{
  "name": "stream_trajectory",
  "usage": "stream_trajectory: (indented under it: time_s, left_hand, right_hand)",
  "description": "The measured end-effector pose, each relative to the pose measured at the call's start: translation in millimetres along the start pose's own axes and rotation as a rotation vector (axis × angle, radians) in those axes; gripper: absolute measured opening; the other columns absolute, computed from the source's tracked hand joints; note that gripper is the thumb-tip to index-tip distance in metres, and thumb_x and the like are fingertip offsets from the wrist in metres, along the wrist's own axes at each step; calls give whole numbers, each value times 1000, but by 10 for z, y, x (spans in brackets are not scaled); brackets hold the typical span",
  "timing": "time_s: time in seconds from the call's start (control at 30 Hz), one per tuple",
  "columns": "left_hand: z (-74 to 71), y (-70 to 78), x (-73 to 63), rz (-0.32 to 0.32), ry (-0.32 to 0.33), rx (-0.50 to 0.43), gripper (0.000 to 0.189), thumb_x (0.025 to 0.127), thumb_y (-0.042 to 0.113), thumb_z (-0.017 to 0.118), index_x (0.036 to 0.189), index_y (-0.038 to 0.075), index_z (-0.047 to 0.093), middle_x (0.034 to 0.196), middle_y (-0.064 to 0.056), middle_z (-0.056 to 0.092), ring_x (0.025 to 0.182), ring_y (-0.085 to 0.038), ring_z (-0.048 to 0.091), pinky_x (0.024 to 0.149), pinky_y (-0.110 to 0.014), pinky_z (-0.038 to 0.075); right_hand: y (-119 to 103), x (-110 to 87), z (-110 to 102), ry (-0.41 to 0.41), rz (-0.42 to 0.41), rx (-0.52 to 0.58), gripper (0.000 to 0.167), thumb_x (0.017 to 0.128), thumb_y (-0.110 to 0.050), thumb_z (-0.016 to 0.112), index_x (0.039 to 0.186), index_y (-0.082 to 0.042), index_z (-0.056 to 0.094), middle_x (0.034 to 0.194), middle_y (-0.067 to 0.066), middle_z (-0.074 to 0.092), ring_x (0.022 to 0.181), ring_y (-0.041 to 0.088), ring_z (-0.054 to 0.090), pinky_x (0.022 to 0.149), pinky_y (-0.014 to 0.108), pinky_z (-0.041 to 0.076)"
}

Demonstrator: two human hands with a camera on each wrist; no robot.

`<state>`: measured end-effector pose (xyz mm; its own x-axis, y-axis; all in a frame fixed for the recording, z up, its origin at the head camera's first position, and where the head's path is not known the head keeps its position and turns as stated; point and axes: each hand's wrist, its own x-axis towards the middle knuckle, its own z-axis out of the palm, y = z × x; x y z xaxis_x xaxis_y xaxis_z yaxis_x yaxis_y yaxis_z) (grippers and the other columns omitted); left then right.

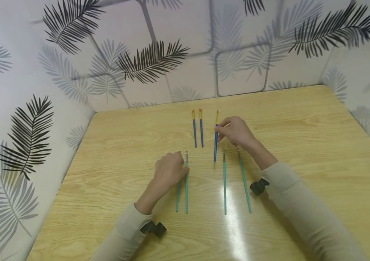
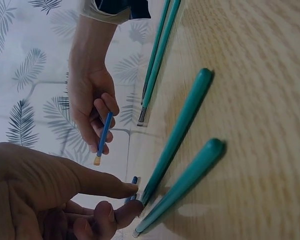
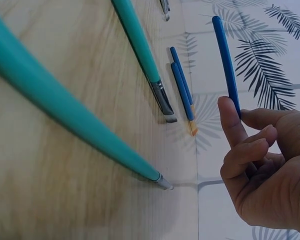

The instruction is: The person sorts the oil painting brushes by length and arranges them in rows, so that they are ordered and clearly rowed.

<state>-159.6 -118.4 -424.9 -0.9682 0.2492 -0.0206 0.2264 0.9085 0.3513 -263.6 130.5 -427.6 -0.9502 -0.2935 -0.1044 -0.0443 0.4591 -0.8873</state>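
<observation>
My right hand (image 1: pixel 235 131) pinches a blue paintbrush (image 3: pixel 226 60) between thumb and forefinger. This brush is held above the table, its golden bristles pointing toward the wall. My left hand (image 1: pixel 169 169) is low over the table, thumb and forefinger pinching a teal paintbrush (image 1: pixel 186 192) near its metal end. Beside that brush, partly hidden under the hand, lies a second teal paintbrush (image 1: pixel 177 199). Two blue paintbrushes (image 1: pixel 195 134) lie side by side farther back, left of the held one.
Two more teal paintbrushes lie nearer the right arm, one straight (image 1: pixel 225 188) and one slanted (image 1: pixel 245 185). The wooden table (image 1: pixel 123 134) meets a leaf-patterned wall (image 1: pixel 185 72) at the back. Each sleeve cuff carries a small black camera (image 1: pixel 259 186).
</observation>
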Motion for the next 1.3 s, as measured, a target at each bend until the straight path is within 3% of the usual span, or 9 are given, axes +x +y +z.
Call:
stream_trajectory:
  time_s: [0.2, 0.4, 0.5, 0.57, 0.6, 0.67, 0.73, 0.9, 1.3]
  left_hand:
    - [-28, 15, -11, 7, 8, -15, 57, 86, 0, 70, 52, 19, 29, 54, 5, 36, 39, -2, 19, 36, -17, 17]
    - [-48, 11, -34, -10, -5, -45, 55, 86, -4, 65, 50, 18, 30, 81, -13, 69, 37, -1, 20, 36, -16, 18]
    - [-61, 21, -54, -21, -10, -58, 48, 86, -4, 63, 51, 14, 36, 78, -10, 67, 37, -2, 21, 35, -16, 19]
    - [-73, 41, -67, -35, -18, -68, 32, 90, -1, 66, 60, 7, 55, 65, -3, 58, 38, -2, 23, 36, -17, 20]
    - [-79, 53, -72, -44, -27, -74, 23, 91, 1, 67, 69, 3, 63, 58, 0, 50, 38, -3, 25, 36, -17, 20]
    - [-87, 81, -77, -52, -39, -82, 9, 94, 6, 70, 91, -2, 72, 54, 3, 50, 39, -4, 29, 37, -17, 22]
    - [-94, 112, -75, -51, -44, -102, 22, 95, 12, 72, 110, -3, 72, 61, 0, 63, 41, -5, 37, 37, -18, 26]
    - [-99, 168, -60, -31, -47, -149, 24, 95, 17, 74, 112, 1, 71, 89, -9, 78, 50, -7, 57, 41, -20, 40]
    - [-111, 234, -95, 34, -121, -318, 28, 96, 18, 72, 119, 2, 68, 84, -4, 77, 49, -11, 63, 50, -24, 49]
  right_hand:
    - [-14, 66, -8, 4, -8, 0, 31, 105, -23, 63, 121, 3, 67, 83, 13, 77, 36, 5, 32, 38, 22, 30]
    - [-30, 102, -16, 5, 0, 13, 31, 105, -23, 63, 122, 3, 67, 85, 15, 77, 36, 5, 32, 38, 22, 31]
    - [-45, 117, -17, 7, -6, 3, 31, 105, -22, 63, 122, 4, 67, 84, 15, 77, 36, 5, 32, 38, 22, 31]
    - [-54, 137, -14, 11, -15, -9, 31, 105, -21, 63, 122, 4, 67, 84, 15, 77, 35, 5, 32, 38, 22, 31]
    - [-59, 149, -12, 13, -20, -14, 31, 105, -21, 63, 122, 4, 67, 83, 14, 77, 35, 5, 33, 38, 22, 31]
    - [-64, 173, -10, 16, -28, -21, 31, 104, -20, 63, 122, 5, 67, 82, 14, 77, 35, 5, 33, 37, 22, 31]
    - [-68, 195, -11, 20, -36, -29, 31, 104, -20, 63, 122, 5, 67, 82, 15, 77, 35, 5, 32, 38, 21, 31]
    - [-60, 242, -14, 26, -40, -40, 31, 104, -19, 62, 123, 5, 67, 85, 20, 77, 35, 5, 31, 38, 21, 31]
    - [-18, 355, 6, 50, -40, -75, 30, 104, -17, 62, 119, 8, 68, 86, 22, 77, 35, 4, 32, 39, 20, 31]
